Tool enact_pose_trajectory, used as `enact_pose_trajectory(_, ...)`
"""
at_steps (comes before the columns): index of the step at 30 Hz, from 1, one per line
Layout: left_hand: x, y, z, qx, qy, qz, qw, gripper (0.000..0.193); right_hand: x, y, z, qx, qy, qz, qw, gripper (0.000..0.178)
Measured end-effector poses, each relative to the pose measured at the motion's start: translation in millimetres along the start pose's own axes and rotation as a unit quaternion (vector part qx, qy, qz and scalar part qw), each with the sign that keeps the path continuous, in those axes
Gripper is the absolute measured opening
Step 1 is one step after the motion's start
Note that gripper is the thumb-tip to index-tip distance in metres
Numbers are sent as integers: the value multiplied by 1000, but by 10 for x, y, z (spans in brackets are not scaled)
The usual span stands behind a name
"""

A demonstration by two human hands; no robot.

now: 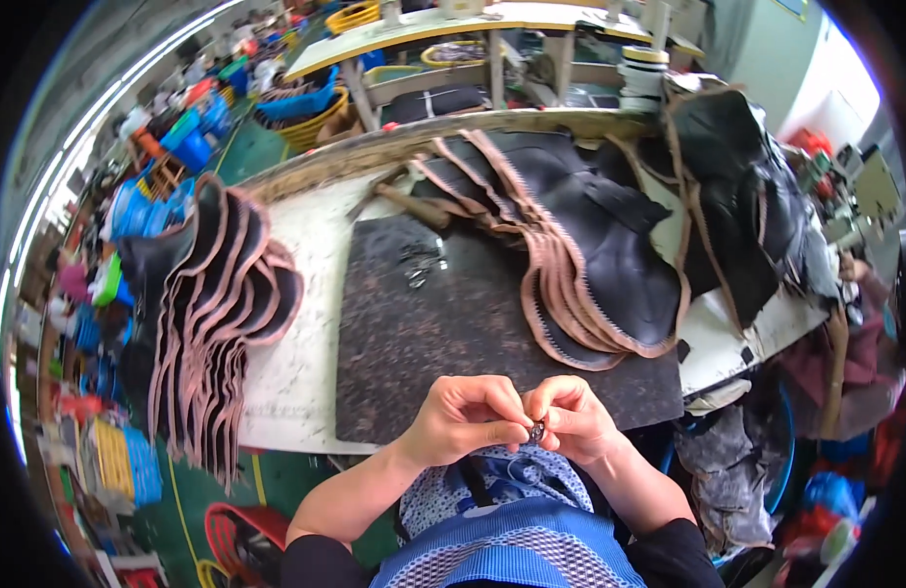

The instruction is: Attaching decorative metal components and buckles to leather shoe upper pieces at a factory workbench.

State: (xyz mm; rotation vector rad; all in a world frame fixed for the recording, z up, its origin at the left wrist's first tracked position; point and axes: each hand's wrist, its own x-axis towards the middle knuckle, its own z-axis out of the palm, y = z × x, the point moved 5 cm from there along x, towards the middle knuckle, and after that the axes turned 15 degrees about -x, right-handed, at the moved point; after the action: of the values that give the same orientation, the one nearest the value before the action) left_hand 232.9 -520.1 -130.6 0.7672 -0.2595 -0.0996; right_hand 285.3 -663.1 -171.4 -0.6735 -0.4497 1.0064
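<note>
Close in front of my body, my left hand (pixel 478 419) and my right hand (pixel 569 419) meet, fingertips pinched together. Between them is a small dark metal piece (pixel 537 431), held by both; it is too small to tell its kind. Below my hands lies the near edge of a dark speckled stone slab (pixel 433 343). Several small shiny metal pieces (pixel 419 265) are scattered on its far left part. A hammer (pixel 409 203) with a wooden handle rests at the slab's far edge. Fanned-out black leather pieces (pixel 610 255) with pinkish-brown zigzag edges overlap the slab's right side.
Another stack of edged black leather pieces (pixel 203 314) hangs over the white table (pixel 296 255) at left. More black leather (pixel 723 196) is heaped at right. A blue tub (pixel 784 461) holding grey material stands at near right, a red basket (pixel 242 534) at near left. Someone's arm (pixel 835 372) shows at right.
</note>
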Motion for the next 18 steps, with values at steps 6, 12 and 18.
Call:
enact_pose_trajectory(6,1150,-49,171,249,-114,-79,959,22,-482,-767,-445,-218,224,-164,936,8)
enact_pose_trajectory(12,2942,-11,-406,797,-150,19,584,77,-148,-866,-1241,-227,343,-157,898,11)
enact_pose_trajectory(18,3104,110,-353,880,-232,0,415,77,-213,-915,-1175,-307,365,-168,863,8)
